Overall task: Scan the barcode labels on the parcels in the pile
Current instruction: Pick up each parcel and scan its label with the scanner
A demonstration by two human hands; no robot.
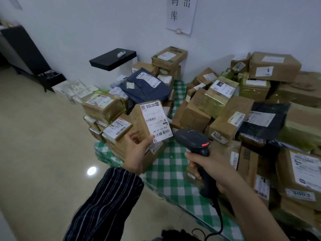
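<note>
Centre frame: left hand [137,150] grips parcel [144,122], label [157,121] upturned. Right hand [206,168] grasps scanner [192,139]. Advise aiming squarely at lowest barcode [161,133]; beam apparently not visible.

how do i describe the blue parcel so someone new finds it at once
Find the black shelf sticking out from the white wall. Just below and right of it, atop the left heap of brown boxes, lies the blue parcel. It is the only soft, wrinkled dark blue bag there; its neighbours are stiff brown cardboard.
</note>
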